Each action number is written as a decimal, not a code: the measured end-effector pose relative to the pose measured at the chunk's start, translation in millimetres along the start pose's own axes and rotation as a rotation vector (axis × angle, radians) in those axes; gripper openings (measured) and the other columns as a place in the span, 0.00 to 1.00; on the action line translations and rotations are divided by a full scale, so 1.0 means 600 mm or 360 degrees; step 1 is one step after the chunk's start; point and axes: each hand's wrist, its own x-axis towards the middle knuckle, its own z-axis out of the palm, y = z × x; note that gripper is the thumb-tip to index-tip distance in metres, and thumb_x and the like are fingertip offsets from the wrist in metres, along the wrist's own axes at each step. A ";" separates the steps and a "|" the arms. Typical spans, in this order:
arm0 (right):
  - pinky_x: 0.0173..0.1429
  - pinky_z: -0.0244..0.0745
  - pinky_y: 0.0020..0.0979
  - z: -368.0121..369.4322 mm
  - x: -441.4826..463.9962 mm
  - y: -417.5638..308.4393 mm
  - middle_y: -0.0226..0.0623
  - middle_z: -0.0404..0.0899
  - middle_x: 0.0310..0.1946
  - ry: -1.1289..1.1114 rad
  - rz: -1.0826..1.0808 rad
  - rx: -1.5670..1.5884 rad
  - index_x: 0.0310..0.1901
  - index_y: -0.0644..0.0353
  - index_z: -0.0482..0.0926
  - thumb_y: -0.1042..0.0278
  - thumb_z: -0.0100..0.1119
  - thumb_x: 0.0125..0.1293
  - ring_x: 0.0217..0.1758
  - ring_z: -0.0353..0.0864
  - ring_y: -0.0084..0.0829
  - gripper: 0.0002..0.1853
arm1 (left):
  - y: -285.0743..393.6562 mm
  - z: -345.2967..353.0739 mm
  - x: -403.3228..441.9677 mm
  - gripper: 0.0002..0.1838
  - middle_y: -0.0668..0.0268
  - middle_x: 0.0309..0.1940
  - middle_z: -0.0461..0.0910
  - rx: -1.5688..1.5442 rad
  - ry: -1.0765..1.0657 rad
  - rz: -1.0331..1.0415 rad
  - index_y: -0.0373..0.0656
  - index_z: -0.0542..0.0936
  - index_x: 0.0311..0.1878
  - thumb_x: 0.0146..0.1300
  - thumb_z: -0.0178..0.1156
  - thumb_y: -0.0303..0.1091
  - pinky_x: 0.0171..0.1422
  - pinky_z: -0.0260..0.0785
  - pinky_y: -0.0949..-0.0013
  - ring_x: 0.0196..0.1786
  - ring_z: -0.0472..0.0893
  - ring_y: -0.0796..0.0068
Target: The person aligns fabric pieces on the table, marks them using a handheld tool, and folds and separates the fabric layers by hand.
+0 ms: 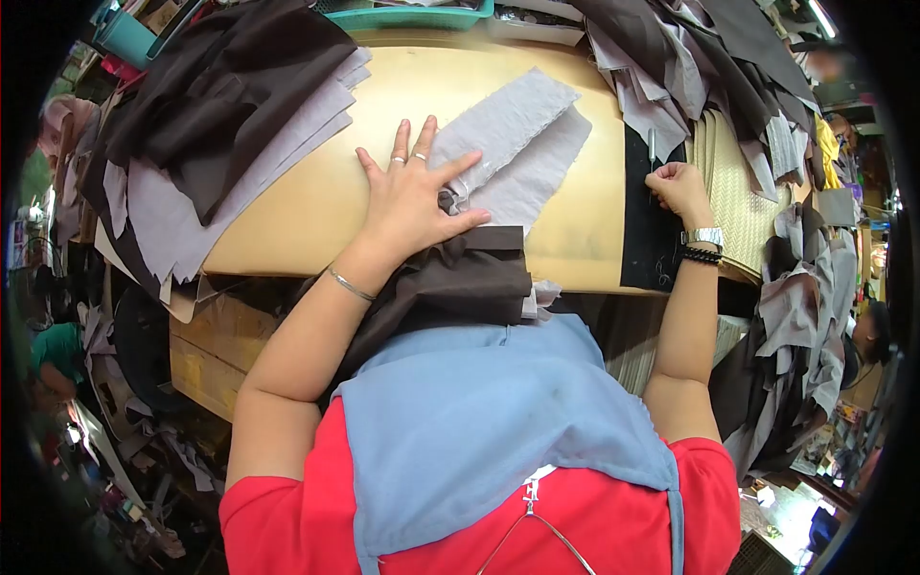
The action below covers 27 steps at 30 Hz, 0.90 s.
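Observation:
My left hand (412, 196), fingers spread, lies over the lower left part of a light grey fabric piece (546, 158) on the tan work surface (422, 81). Just below it, dark brown fabric (441, 287) hangs over the front edge towards my lap. My right hand (682, 190) is closed in a pinch on a slim pen-like tool (653, 146), which points up above a black strip (647, 230) at the right of the surface.
Stacked dark and grey fabric (230, 115) covers the left side, with another pile (671, 57) at the back right. Textured cream sheets (733, 192) lie beside my right hand. A teal tray (412, 17) stands at the back; a cardboard box (216, 345) sits below left.

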 end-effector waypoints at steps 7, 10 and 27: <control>0.35 0.82 0.22 0.078 -0.067 -0.075 0.37 0.83 0.34 -0.0199 -0.0487 0.1651 0.44 0.62 0.75 0.73 0.63 0.67 0.30 0.83 0.23 0.08 | 0.001 0.001 0.001 0.38 0.48 0.76 0.55 -0.0019 0.0020 -0.0015 0.74 0.77 0.64 0.46 0.66 0.70 0.68 0.34 0.16 0.79 0.49 0.40; 0.39 0.84 0.24 0.149 -0.128 -0.145 0.40 0.84 0.37 -0.0415 -0.0535 0.1595 0.45 0.61 0.73 0.74 0.61 0.68 0.36 0.86 0.25 0.08 | 0.001 0.001 0.002 0.40 0.52 0.77 0.53 0.0043 -0.0015 -0.0023 0.77 0.75 0.65 0.45 0.66 0.72 0.67 0.35 0.15 0.79 0.48 0.42; 0.45 0.84 0.23 0.257 -0.151 -0.177 0.39 0.84 0.41 -0.0527 -0.0670 0.1572 0.45 0.58 0.67 0.79 0.58 0.69 0.40 0.86 0.23 0.10 | -0.001 0.005 0.002 0.41 0.48 0.76 0.55 -0.0003 0.0035 -0.0005 0.75 0.75 0.66 0.45 0.67 0.70 0.67 0.35 0.16 0.79 0.48 0.40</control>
